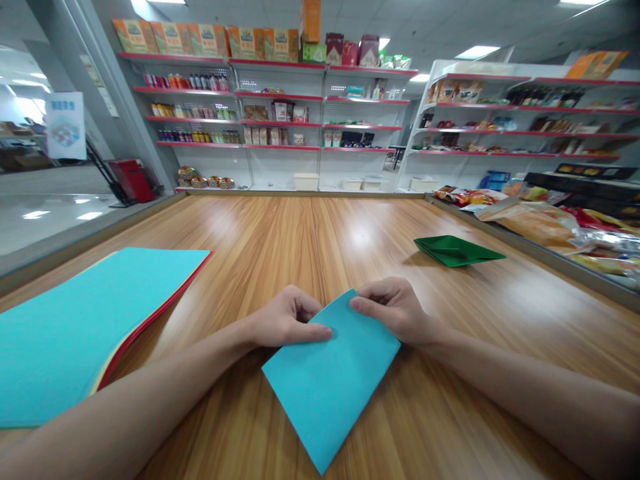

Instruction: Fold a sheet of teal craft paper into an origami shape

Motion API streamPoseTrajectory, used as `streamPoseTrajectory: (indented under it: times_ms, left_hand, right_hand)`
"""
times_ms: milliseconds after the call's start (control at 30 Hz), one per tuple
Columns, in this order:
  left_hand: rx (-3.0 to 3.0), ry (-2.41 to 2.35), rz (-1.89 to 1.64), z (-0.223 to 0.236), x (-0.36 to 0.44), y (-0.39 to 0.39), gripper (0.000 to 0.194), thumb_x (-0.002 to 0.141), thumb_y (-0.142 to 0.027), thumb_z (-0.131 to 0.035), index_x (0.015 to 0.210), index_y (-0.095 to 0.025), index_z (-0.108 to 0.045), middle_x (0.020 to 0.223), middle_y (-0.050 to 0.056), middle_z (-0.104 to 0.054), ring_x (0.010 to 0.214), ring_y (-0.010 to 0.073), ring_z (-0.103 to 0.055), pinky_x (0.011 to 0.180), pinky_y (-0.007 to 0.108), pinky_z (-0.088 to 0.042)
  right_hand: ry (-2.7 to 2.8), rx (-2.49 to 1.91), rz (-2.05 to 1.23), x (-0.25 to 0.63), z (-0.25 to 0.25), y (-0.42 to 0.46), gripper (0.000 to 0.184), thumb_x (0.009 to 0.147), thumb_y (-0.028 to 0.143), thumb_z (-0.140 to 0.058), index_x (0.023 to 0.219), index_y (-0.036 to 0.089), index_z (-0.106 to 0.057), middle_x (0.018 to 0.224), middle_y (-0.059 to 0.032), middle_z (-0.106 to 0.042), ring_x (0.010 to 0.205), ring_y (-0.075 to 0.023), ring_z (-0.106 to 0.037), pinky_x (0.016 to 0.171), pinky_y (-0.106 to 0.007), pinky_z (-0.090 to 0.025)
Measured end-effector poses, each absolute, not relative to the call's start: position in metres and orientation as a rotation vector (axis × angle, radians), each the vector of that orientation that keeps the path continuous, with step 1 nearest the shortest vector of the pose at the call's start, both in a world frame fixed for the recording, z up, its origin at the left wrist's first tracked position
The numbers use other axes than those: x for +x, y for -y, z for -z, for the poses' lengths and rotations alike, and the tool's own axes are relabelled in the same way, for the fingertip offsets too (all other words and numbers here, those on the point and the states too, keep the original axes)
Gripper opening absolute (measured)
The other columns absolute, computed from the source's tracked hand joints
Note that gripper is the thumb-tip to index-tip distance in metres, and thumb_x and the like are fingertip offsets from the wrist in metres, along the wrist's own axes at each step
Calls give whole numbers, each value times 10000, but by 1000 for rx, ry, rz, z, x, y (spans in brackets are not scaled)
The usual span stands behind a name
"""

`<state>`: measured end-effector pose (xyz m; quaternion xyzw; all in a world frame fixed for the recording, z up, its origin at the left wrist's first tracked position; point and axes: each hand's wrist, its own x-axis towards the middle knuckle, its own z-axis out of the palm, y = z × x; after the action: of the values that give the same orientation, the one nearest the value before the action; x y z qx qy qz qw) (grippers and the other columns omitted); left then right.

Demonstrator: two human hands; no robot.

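Note:
A folded sheet of light blue paper point(335, 387) is in both hands, tilted over the wooden table, with one corner pointing down toward me. My left hand point(290, 319) grips its upper left edge, thumb lying on top and fingers curled underneath. Near the top corner, my right hand point(393, 308) pinches the paper between thumb and fingers. The fingertips behind the sheet are hidden. Beyond my right hand, a green folded paper boat point(457, 251) rests on the table, apart from both hands.
At the left lies a stack of coloured paper point(110, 320), blue on top with cream and red edges below. Packaged snacks point(535, 223) crowd the right side past the table's rim. Stocked shelves point(280, 97) stand behind the wooden table point(280, 233).

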<state>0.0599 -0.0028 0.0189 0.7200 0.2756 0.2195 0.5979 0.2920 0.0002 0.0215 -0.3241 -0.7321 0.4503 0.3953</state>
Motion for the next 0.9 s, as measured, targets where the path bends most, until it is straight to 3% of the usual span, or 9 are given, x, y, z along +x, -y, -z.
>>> streamPoseTrajectory:
  times_ms: [100,233,333,500,900]
  left_hand:
    - [1625,-645,-464,-24,51,-4,349,740,-422,-675,611,-114,-574,542,-19,-464,452,74,-399,406,193,-287]
    - [1754,-766,-458,-39,38,-19,382,773,-423,-654,565,-106,-608,506,-31,-432,454,65,-365,418,194,-249]
    - [1881,-956,-718,-49,38,-25,346,781,-413,-648,608,-114,-666,529,-19,-502,503,88,-431,465,203,-303]
    - [1945,-1128,-1140,-44,50,-20,249,780,-373,-660,779,-136,-737,663,17,-655,605,135,-548,543,222,-399]
    - [1906,-1115,-1269,-36,51,-17,229,763,-351,-689,814,-137,-753,703,40,-696,626,151,-584,560,236,-441]
  right_hand:
    - [1816,-843,-1036,293,-23,0,238,816,340,-633,738,126,-703,582,-15,-566,482,-90,-464,392,-196,-322]
    - [1719,-886,-681,296,-24,-6,221,793,308,-653,651,142,-684,508,19,-469,450,-78,-387,378,-203,-278]
    - [1607,-915,-489,296,-21,-13,197,781,306,-664,662,154,-699,506,21,-466,464,-89,-395,402,-220,-307]
    - [1527,-953,-468,297,-14,-20,174,786,337,-670,739,183,-736,581,-4,-557,533,-130,-476,464,-256,-383]
    - [1486,-958,-466,298,-11,-22,171,761,340,-700,669,197,-718,553,11,-520,517,-115,-442,471,-257,-384]
